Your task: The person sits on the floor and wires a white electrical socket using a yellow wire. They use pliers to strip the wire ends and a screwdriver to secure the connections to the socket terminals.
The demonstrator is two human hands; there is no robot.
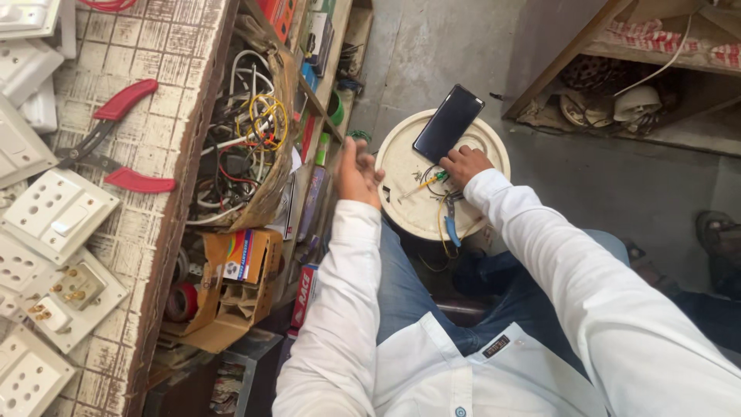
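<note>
Right hand [465, 164] closed on green-handled screwdriver [427, 184], resting on round white plastic lid [401, 166] beside black smartphone [448, 122]. Left hand [356, 171] raised, blurred; grip indeterminate.

We see our left hand [356, 171] blurred, its grip unclear. Our right hand [464, 165] hides part of the wires [432, 179] on the lid [401, 166]. The frame's edge crops the switch plates [54, 212] and sandal [722, 239].

To my left, red-handled pliers [116, 143] lie on a worn counter [166, 100] among white switch plates [54, 212]. Beneath it, my shelf holds tangled wires [247, 131], a cardboard box [235, 289] and red tape [183, 301]. Another shelf [656, 54] stands at upper right.
</note>
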